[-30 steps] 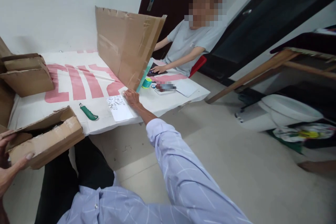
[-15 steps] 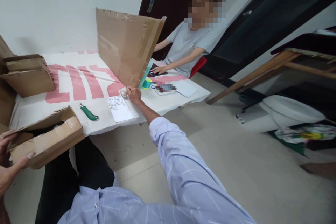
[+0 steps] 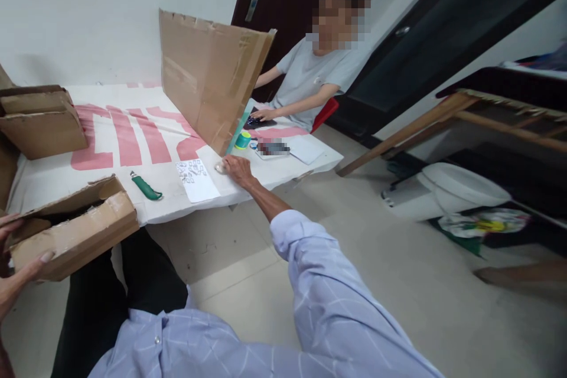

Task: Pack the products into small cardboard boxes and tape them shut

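My left hand [image 3: 22, 274] grips the near end of an open cardboard box [image 3: 95, 227] at the lower left, thumb on its side. On the table, my right hand [image 3: 238, 169] is closed on a small whitish object [image 3: 220, 167], too small to name. It is just right of a white paper with small printed drawings [image 3: 197, 180], below the bottom corner of an upright cardboard panel [image 3: 212, 77]. A green-handled cutter [image 3: 146, 187] lies between the box and the paper.
Several cardboard pieces [image 3: 44, 130] stand at the table's left. Green tape [image 3: 243, 140] and a phone [image 3: 273, 148] lie beyond my right hand. A person [image 3: 310, 82] sits behind the panel, one hand on a dark device. A wooden-legged table and a white bucket [image 3: 460, 186] are at right.
My right hand has moved right, away from the paper, with the small whitish object. The view has shifted slightly. My left hand still grips the box.
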`<act>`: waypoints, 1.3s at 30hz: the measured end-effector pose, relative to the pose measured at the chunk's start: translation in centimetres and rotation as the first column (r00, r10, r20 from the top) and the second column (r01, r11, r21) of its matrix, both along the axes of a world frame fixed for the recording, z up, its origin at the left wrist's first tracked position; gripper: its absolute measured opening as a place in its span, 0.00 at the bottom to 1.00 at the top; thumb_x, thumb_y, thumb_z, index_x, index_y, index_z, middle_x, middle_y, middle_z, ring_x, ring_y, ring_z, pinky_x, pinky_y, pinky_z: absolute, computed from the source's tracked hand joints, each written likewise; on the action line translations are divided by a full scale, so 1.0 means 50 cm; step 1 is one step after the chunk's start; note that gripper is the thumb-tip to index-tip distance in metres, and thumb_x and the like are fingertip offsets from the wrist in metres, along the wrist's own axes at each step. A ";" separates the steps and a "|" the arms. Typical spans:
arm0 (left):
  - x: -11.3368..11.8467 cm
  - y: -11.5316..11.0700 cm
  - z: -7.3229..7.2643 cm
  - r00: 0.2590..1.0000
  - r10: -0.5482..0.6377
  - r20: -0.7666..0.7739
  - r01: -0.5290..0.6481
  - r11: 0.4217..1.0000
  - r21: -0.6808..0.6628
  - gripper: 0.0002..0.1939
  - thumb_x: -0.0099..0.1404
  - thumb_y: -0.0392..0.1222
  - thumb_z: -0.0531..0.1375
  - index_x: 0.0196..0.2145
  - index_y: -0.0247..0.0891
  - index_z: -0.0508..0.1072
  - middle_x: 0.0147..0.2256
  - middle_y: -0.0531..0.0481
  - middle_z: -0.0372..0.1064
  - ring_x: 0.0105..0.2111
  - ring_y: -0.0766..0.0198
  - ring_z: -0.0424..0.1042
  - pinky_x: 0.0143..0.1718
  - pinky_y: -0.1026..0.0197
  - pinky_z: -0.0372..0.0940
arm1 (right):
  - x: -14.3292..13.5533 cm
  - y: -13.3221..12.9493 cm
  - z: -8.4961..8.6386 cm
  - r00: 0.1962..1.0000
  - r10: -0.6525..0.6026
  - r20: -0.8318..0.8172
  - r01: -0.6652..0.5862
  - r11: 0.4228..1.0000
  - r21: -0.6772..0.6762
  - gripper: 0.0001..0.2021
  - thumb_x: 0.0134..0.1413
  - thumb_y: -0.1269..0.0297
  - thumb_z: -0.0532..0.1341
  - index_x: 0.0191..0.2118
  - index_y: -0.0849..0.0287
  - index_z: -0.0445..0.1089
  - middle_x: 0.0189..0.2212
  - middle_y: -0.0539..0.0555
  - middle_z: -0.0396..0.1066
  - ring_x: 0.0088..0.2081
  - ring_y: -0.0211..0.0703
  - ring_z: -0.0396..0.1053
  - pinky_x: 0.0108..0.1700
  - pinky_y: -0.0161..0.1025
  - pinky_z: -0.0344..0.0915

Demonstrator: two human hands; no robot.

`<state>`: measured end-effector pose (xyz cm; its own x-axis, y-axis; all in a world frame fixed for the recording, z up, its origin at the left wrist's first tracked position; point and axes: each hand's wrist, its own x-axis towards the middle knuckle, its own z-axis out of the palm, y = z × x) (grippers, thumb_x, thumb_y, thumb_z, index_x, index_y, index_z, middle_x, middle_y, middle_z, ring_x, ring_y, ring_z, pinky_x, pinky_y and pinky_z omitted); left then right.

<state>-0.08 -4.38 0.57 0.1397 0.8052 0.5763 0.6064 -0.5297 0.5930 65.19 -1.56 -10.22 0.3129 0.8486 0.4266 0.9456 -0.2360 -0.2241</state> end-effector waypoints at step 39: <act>0.018 -0.020 0.023 0.998 0.022 0.057 -0.018 0.998 -0.061 0.35 0.55 0.58 0.74 0.56 0.41 0.77 0.67 0.38 0.66 0.67 0.36 0.67 0.72 0.33 0.62 | -0.006 0.038 -0.050 0.992 0.124 -0.033 -0.125 0.992 -0.029 0.09 0.64 0.65 0.59 0.39 0.57 0.78 0.44 0.60 0.76 0.50 0.54 0.69 0.60 0.48 0.64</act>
<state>0.81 -5.36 1.73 0.0914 0.8410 0.5332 0.5807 -0.4800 0.6575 64.91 0.34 -12.72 0.2165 0.8943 0.3916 0.9608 -0.1240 -0.2480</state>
